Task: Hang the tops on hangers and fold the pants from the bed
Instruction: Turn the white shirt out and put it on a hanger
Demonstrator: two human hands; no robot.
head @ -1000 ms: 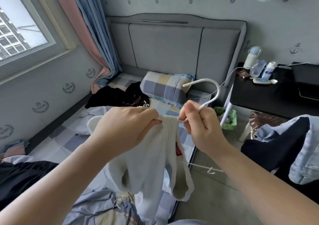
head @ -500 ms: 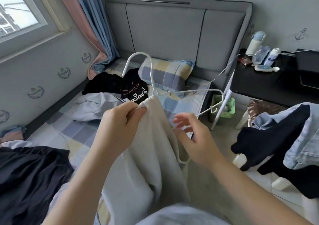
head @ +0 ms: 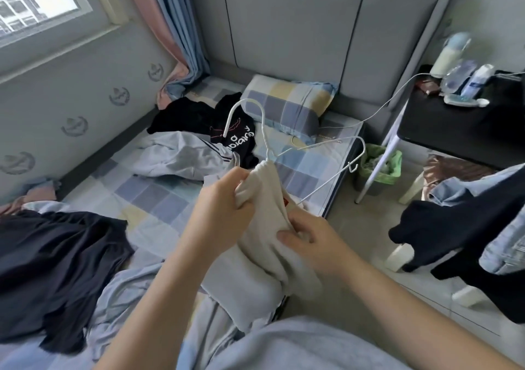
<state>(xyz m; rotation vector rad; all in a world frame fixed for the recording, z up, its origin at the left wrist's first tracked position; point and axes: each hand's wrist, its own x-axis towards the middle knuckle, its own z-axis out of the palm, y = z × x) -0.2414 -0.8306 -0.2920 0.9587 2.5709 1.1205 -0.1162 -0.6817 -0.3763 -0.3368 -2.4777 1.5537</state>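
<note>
A cream white top (head: 267, 216) hangs bunched over the bed, with a white wire hanger (head: 312, 153) pushed up through its neck; the hook and right shoulder bar stick out. My left hand (head: 224, 202) grips the top's collar just under the hook. My right hand (head: 309, 244) pinches the fabric lower down on the right side, near a small red tag. Other clothes lie on the checked bed (head: 159, 199): a black printed top (head: 235, 136), a light grey garment (head: 181, 156), and a dark navy garment (head: 56, 270) at the left.
A checked pillow (head: 287, 105) leans on the grey headboard. A black side table (head: 466, 125) with bottles stands at the right, a green bin (head: 380, 165) beside it. Denim and dark clothes (head: 468, 227) hang at the right edge. A white cable (head: 392, 97) runs to the bed.
My right hand let go of the hanger, dropped and took hold of the top's side. The hanger's hook swung from the right to upright on the left. The view tilted downward.
</note>
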